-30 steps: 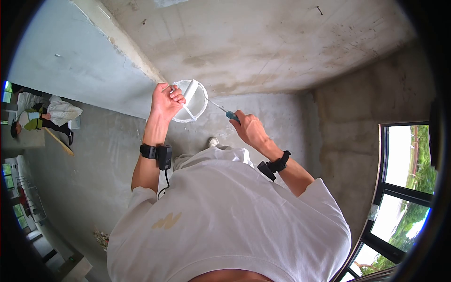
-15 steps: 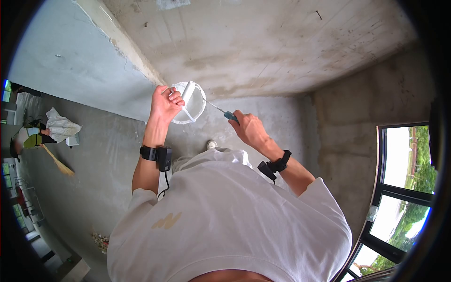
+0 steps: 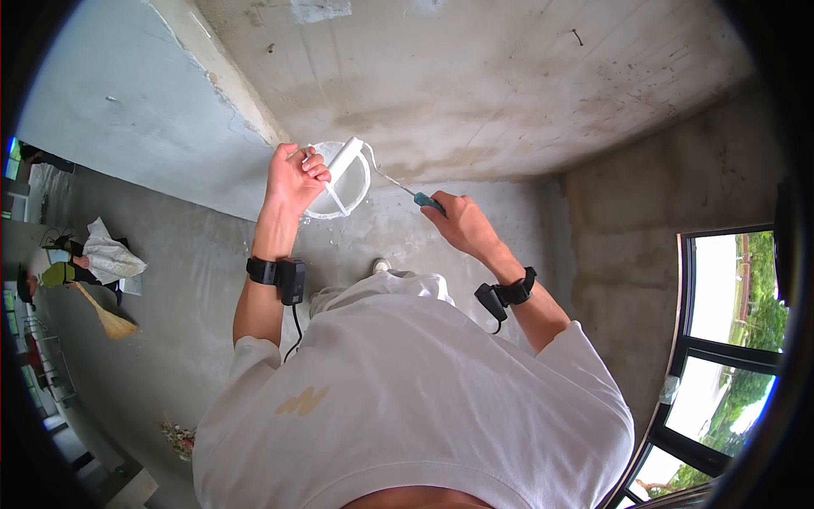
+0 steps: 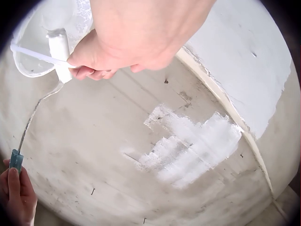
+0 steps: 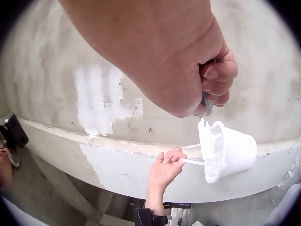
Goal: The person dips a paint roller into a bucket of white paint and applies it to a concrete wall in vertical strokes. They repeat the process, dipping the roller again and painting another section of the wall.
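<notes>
Two hands gripped things. Left hand, fingers curled, held thin white bail. White bucket hung from bail, mouth tilted toward wall in right wrist view. White roller slanted across bucket's mouth, near rim. Right hand, fingers wrapped, held teal handle of roller.

Bucket = white plastic, smooth outside w/ crusty paint smears nr the rim, its bail also white & smooth, approx. satin; roller sleeve looks wet & coated, rod is thin metal w/ whitish residue, grip teal, prob. plastic, slightly glossy. Wall is matt, blotchy cement, w/ a ragged-edged white patch; T-shirt = soft matt cloth, broom coarse straw-like fibre.
</notes>
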A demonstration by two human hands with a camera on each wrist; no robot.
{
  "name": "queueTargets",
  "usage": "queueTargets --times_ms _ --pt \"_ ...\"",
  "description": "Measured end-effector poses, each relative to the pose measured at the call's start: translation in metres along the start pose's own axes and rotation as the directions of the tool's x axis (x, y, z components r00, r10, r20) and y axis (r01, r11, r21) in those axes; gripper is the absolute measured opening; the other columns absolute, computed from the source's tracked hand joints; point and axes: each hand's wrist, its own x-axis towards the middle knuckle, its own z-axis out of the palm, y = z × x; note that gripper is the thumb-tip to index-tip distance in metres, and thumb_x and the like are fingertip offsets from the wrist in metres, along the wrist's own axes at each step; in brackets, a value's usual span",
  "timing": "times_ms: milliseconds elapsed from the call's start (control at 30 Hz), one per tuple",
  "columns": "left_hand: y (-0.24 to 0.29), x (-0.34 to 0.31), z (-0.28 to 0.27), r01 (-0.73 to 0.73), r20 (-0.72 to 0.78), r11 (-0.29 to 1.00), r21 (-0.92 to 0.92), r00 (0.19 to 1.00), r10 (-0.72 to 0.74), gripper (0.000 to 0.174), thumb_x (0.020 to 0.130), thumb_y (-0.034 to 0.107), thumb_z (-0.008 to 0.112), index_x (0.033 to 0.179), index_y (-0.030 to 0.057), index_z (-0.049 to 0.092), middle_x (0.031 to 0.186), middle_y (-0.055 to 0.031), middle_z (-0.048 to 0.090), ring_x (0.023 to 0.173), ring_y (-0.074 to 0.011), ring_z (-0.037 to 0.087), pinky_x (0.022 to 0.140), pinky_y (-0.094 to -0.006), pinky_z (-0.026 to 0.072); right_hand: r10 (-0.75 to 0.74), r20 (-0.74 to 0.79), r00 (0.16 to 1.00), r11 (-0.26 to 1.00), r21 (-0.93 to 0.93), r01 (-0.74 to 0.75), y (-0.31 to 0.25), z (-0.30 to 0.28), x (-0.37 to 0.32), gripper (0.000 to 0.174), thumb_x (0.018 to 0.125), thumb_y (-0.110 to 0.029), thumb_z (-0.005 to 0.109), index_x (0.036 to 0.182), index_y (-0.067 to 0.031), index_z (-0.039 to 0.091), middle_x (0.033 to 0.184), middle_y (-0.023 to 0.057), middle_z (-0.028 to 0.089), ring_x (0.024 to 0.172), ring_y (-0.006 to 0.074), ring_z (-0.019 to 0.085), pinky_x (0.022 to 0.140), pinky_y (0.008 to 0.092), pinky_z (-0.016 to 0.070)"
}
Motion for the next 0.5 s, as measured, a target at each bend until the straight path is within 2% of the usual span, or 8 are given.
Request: queueTargets --times_ms 167,267,333,400,500 --pt "0.002 -0.005 0.012 -0.02 0.022 1.0 0.001 1.0 0.019 0.025 0.089 0.03 0.048 0.081 0.007 0.046 0.062 0.0002 0.034 0.061 -0.0148 0.032 0.066 -0.0309 0.0326 -0.132 -0.03 0.991 0.991 -0.005 0.132 0.001 0.006 -0.005 0.023 0.094 -0.02 0.063 0.089 0.0022 0.06 0.065 0.0234 0.059 0.063 0.0448 0.055 0.056 0.0489 0.0422" --pt "0.002 -0.006 0.012 -0.022 0.026 1.0 0.005 0.999 0.022 0.025 0.089 0.031 0.048 0.081 0.0069 0.046 0.062 0.0001 0.034 0.061 -0.0149 0.032 0.066 -0.0309 0.0323 -0.142 -0.034 0.989 0.99 0.001 0.142 -0.004 0.003 -0.006 0.023 0.094 -0.02 0.063 0.089 0.0022 0.06 0.064 0.0238 0.058 0.062 0.0451 0.055 0.057 0.0494 0.0424" --pt "0.006 -0.006 0.002 -0.021 0.033 1.0 -0.003 0.999 0.021 0.025 0.089 0.031 0.048 0.081 0.0068 0.046 0.062 0.0001 0.034 0.061 -0.0149 0.032 0.066 -0.0309 0.0322 -0.068 -0.043 0.997 0.998 0.0 0.069 -0.008 0.011 -0.002 0.022 0.094 -0.02 0.063 0.089 0.0023 0.06 0.064 0.024 0.058 0.062 0.0453 0.055 0.056 0.0497 0.0423" --pt "0.005 -0.007 0.002 -0.023 0.061 1.0 -0.018 0.998 0.024 0.026 0.089 0.029 0.048 0.083 0.0034 0.047 0.062 -0.0007 0.033 0.061 -0.0154 0.031 0.067 -0.0298 0.0322 -0.065 -0.044 0.997 0.998 -0.009 0.065 -0.009 0.008 -0.001 0.023 0.094 -0.02 0.063 0.09 0.0024 0.06 0.064 0.0241 0.058 0.062 0.0454 0.055 0.057 0.0496 0.0425" --pt "0.005 -0.004 -0.002 -0.031 0.075 0.999 -0.015 0.997 0.032 0.027 0.089 0.03 0.048 0.084 0.0032 0.047 0.063 -0.001 0.033 0.061 -0.0156 0.031 0.067 -0.0303 0.0322 -0.061 -0.039 0.997 0.998 -0.013 0.061 -0.01 0.007 -0.001 0.023 0.094 -0.019 0.064 0.09 0.0028 0.061 0.064 0.0241 0.058 0.063 0.0454 0.055 0.057 0.0496 0.0427"
